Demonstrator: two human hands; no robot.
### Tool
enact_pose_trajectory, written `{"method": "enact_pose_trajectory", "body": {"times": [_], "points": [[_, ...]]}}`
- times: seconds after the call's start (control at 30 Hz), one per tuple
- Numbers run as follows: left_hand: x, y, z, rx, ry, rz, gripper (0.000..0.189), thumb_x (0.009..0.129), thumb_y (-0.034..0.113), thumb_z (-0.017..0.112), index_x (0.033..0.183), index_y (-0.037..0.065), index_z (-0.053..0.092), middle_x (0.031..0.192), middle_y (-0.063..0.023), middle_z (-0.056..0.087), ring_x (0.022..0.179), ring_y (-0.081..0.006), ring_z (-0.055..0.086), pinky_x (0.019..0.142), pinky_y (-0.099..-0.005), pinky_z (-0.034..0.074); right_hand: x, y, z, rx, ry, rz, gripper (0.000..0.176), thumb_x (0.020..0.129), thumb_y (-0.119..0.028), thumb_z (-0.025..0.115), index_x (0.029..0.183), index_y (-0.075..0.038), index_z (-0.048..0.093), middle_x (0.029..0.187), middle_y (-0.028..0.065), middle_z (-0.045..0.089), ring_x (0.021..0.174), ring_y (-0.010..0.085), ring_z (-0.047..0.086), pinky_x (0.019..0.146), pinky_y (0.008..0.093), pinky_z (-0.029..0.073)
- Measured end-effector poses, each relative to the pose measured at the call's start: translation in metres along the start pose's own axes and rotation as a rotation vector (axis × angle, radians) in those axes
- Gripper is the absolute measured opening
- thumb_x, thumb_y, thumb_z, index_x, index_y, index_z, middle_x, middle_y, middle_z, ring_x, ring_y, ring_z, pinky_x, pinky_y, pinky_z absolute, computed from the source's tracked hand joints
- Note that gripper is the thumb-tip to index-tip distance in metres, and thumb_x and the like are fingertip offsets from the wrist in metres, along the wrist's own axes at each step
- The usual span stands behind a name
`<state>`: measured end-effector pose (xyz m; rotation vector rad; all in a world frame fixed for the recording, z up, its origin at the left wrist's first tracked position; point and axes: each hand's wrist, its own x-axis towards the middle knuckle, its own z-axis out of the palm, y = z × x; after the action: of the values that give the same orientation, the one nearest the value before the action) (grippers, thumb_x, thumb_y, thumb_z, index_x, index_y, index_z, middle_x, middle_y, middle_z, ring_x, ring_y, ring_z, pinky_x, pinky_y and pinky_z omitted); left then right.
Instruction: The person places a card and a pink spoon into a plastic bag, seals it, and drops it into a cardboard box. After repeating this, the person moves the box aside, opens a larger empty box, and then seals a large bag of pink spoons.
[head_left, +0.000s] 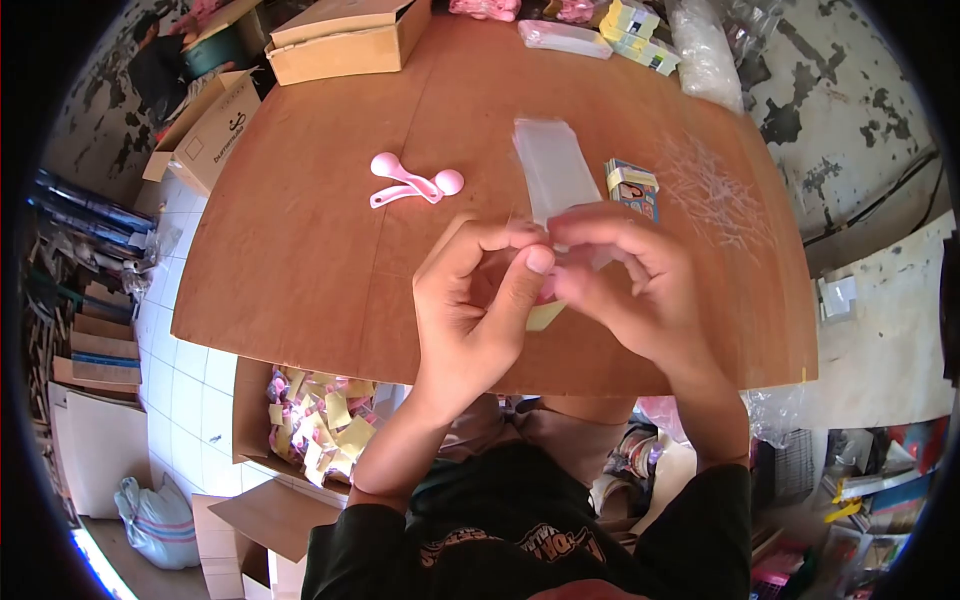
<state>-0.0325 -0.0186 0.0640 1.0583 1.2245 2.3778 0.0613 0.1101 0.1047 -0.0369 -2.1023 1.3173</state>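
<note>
Above the front part of the brown table (300, 230), my left hand (475, 285) and my right hand (625, 280) meet at the fingertips. Both pinch a small clear plastic packet, mostly hidden by the fingers, with something pink inside. A pale yellow piece (544, 316) shows just below the fingers. Beyond my hands lies a stack of clear plastic bags (556, 165). Right of it is a small banded pile of printed cards (632, 187), then a scatter of thin clear strips (712, 190). Pink spoons (415, 186) lie crossed to the left.
At the table's far edge are a cardboard box (345, 50), a pink packet (565, 39), yellow card bundles (637, 38) and a plastic roll (706, 55). A box of yellow-and-pink packets (325, 420) stands below the front left edge. Another person (160, 70) is at the far left.
</note>
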Motion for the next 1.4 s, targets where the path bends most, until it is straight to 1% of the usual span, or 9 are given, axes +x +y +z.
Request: {"method": "enact_pose_trajectory", "body": {"times": [0.13, 0.2, 0.33, 0.4, 0.57, 0.73, 0.9, 1.07, 1.4], "points": [[0.007, -0.003, -0.007, 0.009, -0.011, 0.165, 0.035, 0.086, 0.0, 0.069, 0.118, -0.001, 0.056, 0.116, -0.0114, 0.06, 0.101, -0.0176, 0.062, 0.084, -0.0301, 0.054, 0.005, 0.002, 0.008, -0.089, -0.063, -0.215, 0.01, 0.084, -0.006, 0.071, 0.091, 0.001, 0.068, 0.092, 0.0102, 0.067, 0.084, 0.0138, 0.064, 0.074, 0.0268, 0.05], [0.003, -0.002, -0.02, 0.132, -0.323, -0.052, 0.049, 0.082, -0.002, 0.072, 0.126, 0.0, 0.052, 0.116, -0.0114, 0.061, 0.108, -0.0194, 0.06, 0.09, -0.0337, 0.052, 0.003, -0.002, 0.011, -0.025, -0.062, -0.183, 0.011, 0.086, -0.006, 0.069, 0.094, 0.002, 0.068, 0.092, 0.0102, 0.066, 0.083, 0.0141, 0.064, 0.074, 0.0266, 0.049], [-0.011, -0.006, -0.03, 0.232, -0.332, -0.297, 0.049, 0.083, -0.002, 0.07, 0.128, 0.0, 0.051, 0.108, -0.0109, 0.066, 0.099, -0.0133, 0.063, 0.084, -0.0299, 0.055, 0.002, -0.007, 0.013, 0.189, 0.052, -0.032, 0.017, 0.09, -0.01, 0.067, 0.101, 0.003, 0.066, 0.095, 0.0081, 0.065, 0.085, 0.0126, 0.063, 0.076, 0.026, 0.05], [-0.013, -0.005, -0.027, 0.203, -0.283, -0.354, 0.046, 0.084, -0.002, 0.071, 0.126, -0.002, 0.051, 0.107, -0.0109, 0.068, 0.1, -0.0133, 0.063, 0.085, -0.0295, 0.053, 0.001, -0.013, 0.013, 0.343, 0.07, 0.226, 0.018, 0.091, -0.009, 0.065, 0.103, 0.005, 0.065, 0.096, 0.0079, 0.064, 0.088, 0.0118, 0.063, 0.078, 0.0265, 0.051], [-0.017, -0.007, -0.032, 0.138, -0.299, -0.434, 0.047, 0.086, -0.002, 0.069, 0.128, -0.002, 0.047, 0.106, -0.0108, 0.067, 0.099, -0.0131, 0.063, 0.084, -0.0288, 0.052, -0.014, 0.018, 0.013, 0.246, -0.019, 0.284, 0.017, 0.092, -0.007, 0.065, 0.103, 0.006, 0.066, 0.089, 0.0084, 0.068, 0.082, 0.0102, 0.066, 0.071, 0.0222, 0.052], [-0.011, -0.009, -0.042, -0.139, -0.09, -0.371, 0.027, 0.093, 0.0, 0.061, 0.119, -0.005, 0.055, 0.103, -0.0108, 0.067, 0.097, -0.012, 0.063, 0.084, -0.0268, 0.052, -0.013, 0.023, 0.016, 0.236, -0.013, 0.369, 0.017, 0.092, -0.009, 0.065, 0.1, 0.006, 0.067, 0.087, 0.0078, 0.07, 0.08, 0.0093, 0.066, 0.069, 0.0216, 0.052], [-0.008, -0.007, -0.051, 0.056, 0.015, -0.372, 0.014, 0.092, 0.002, 0.063, 0.104, -0.005, 0.064, 0.093, -0.0089, 0.069, 0.085, -0.0111, 0.065, 0.076, -0.0246, 0.053, -0.014, 0.024, 0.016, 0.265, -0.026, 0.421, 0.017, 0.092, -0.008, 0.065, 0.101, 0.007, 0.067, 0.09, 0.0087, 0.07, 0.08, 0.0101, 0.066, 0.07, 0.0221, 0.053], [-0.01, -0.007, -0.056, 0.162, -0.012, -0.287, 0.014, 0.092, 0.003, 0.063, 0.103, -0.006, 0.064, 0.093, -0.01, 0.07, 0.084, -0.0119, 0.065, 0.074, -0.0242, 0.053, -0.018, 0.036, 0.019, 0.297, -0.023, 0.236, 0.017, 0.091, -0.003, 0.064, 0.105, 0.007, 0.066, 0.096, 0.0125, 0.07, 0.084, 0.0127, 0.067, 0.074, 0.0253, 0.056], [-0.012, -0.009, -0.066, 0.219, -0.022, -0.201, 0.012, 0.091, -0.001, 0.062, 0.102, -0.003, 0.067, 0.091, -0.0078, 0.071, 0.085, -0.0103, 0.065, 0.077, -0.0241, 0.051, -0.022, 0.046, 0.012, 0.283, -0.126, 0.22, 0.013, 0.091, 0.004, 0.06, 0.1, 0.007, 0.068, 0.095, 0.0119, 0.07, 0.086, 0.013, 0.067, 0.073, 0.0252, 0.054]]}}
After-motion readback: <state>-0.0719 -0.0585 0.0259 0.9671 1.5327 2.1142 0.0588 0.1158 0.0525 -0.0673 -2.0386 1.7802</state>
